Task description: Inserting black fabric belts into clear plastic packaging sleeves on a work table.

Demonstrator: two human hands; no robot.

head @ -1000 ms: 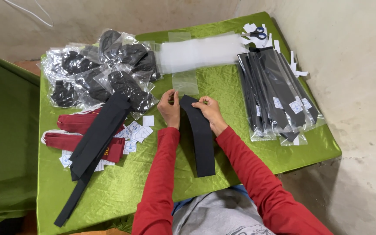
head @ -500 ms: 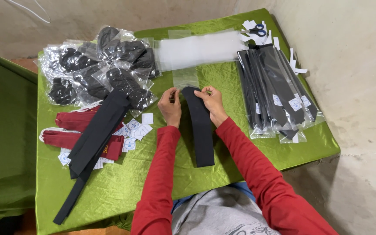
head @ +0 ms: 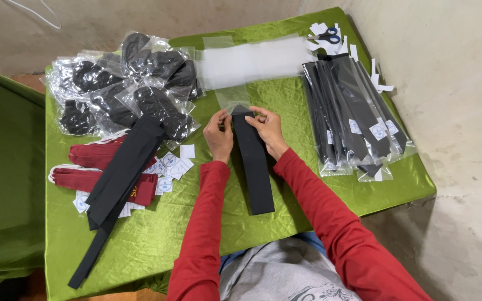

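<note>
Head view: both hands pinch the top end of a folded black tie lying lengthwise mid-table, left hand and right hand closed on its edges right at the mouth of a clear sleeve. Bagged ties with small round white stickers sit stacked right; loose white labels left.

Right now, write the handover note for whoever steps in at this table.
Left hand: grip on the top left edge of the black tie.
Right hand: grip on its top right edge, at the mouth of the clear sleeve.
The tie lies flat on the green table, its tip just at the sleeve, not yet inside.
Done: bagged ties stacked at right.
Left: loose black ties at left, with labels beside them.
</note>
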